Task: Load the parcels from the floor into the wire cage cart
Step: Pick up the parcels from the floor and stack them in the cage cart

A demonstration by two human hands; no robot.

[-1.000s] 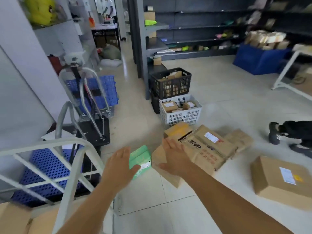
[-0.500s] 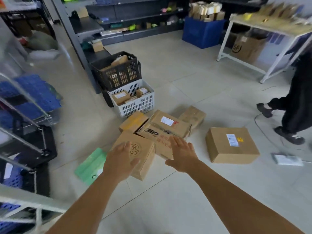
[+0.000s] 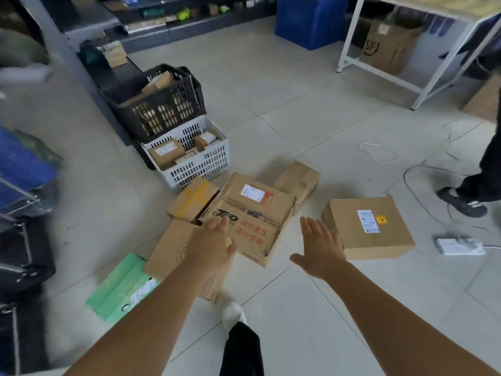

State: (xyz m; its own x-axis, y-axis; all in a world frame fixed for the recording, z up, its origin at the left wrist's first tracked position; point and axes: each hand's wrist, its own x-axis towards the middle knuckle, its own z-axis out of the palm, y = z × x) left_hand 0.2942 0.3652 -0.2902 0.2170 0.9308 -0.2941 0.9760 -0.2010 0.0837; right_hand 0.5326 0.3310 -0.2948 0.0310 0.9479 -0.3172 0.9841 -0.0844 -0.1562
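Both hands are now closer to the parcels than half a second ago, and the view has turned further away from the cart, which no longer shows clearly. My left hand (image 3: 210, 246) hovers over the printed box (image 3: 250, 218), fingers spread wide and holding nothing; my right hand (image 3: 321, 246) is also wide and empty, between that box and the single box (image 3: 368, 226) lying apart on the right. To lift well, I think each palm should go to an opposite side of the printed box, low, because it rests partly on its neighbours and may slide. All parcels lie on the tile floor (image 3: 298, 115). A cable (image 3: 423, 183) and another person's shoe (image 3: 461, 202) are near the right edge of the pile.
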